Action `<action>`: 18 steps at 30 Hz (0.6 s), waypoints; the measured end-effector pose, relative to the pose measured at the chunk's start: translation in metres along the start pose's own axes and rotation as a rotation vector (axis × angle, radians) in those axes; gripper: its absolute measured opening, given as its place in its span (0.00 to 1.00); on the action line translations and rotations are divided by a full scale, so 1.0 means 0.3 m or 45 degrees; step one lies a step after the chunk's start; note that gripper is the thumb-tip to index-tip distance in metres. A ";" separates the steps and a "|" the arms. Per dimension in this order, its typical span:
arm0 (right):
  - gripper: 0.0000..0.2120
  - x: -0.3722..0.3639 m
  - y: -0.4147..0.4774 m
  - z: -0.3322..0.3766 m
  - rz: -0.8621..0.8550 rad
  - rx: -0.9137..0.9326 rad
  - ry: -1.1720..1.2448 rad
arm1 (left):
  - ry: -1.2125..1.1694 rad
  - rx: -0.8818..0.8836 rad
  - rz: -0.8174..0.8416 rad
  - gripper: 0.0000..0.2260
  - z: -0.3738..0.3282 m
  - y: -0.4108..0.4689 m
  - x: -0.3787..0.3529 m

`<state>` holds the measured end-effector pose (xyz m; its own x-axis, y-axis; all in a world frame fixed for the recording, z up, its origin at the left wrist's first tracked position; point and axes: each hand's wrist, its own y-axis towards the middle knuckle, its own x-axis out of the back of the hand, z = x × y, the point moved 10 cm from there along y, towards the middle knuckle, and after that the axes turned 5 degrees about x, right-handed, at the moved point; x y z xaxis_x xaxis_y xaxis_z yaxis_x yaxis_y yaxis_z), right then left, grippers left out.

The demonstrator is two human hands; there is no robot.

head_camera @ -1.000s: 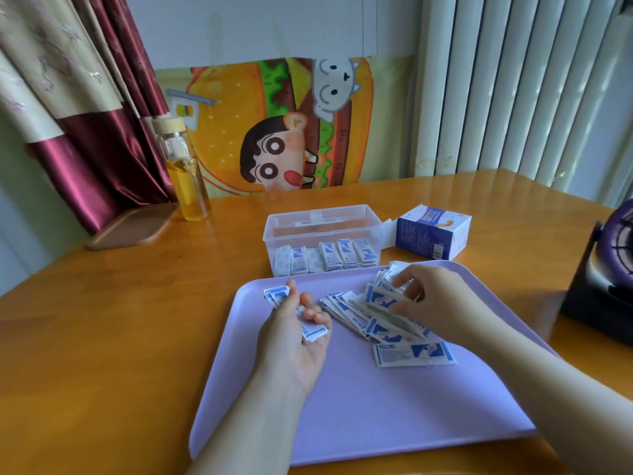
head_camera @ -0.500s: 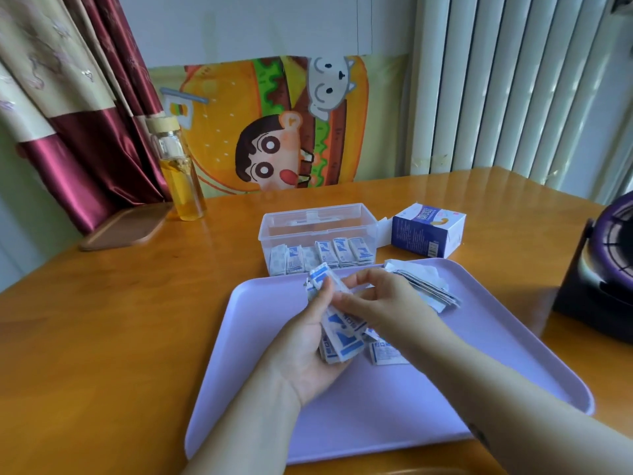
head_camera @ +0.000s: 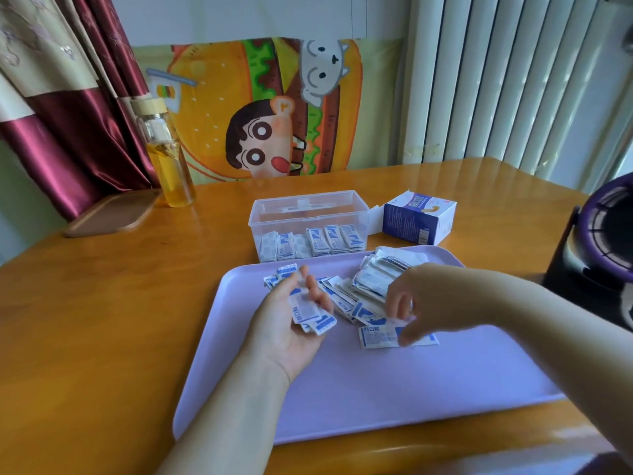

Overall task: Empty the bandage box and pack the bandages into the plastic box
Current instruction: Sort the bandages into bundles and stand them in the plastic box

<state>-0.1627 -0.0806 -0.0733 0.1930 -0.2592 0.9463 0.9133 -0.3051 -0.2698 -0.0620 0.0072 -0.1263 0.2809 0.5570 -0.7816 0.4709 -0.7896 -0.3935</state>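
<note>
Orange table [head_camera: 102, 320], lilac tray [head_camera: 394, 389]. My left hand [head_camera: 291, 323] cups a stack [head_camera: 313, 315]; right hand [head_camera: 431, 303] pinches a crosswise bandage [head_camera: 376, 335]. Plastic box [head_camera: 308, 221] straight ahead, nearer left.

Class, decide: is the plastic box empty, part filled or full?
Part filled: the plastic box holds one row of bandages along its near wall.

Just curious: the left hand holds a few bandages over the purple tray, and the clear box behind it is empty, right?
Not quite. The head view shows the clear box already holds a row of bandages. The left hand does hold a few over the purple tray.
</note>
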 end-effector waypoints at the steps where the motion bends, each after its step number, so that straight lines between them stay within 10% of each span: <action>1: 0.15 -0.012 0.002 0.009 0.020 0.006 -0.064 | 0.022 -0.004 -0.019 0.08 -0.002 0.002 0.010; 18: 0.23 -0.013 0.051 0.015 -0.123 -0.097 0.003 | -0.078 -0.080 -0.091 0.04 -0.019 0.012 0.045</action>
<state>-0.1478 -0.0801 -0.0805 0.1047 -0.2274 0.9681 0.8976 -0.3974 -0.1905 -0.0517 0.0134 -0.1356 0.1942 0.5929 -0.7815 0.5398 -0.7298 -0.4196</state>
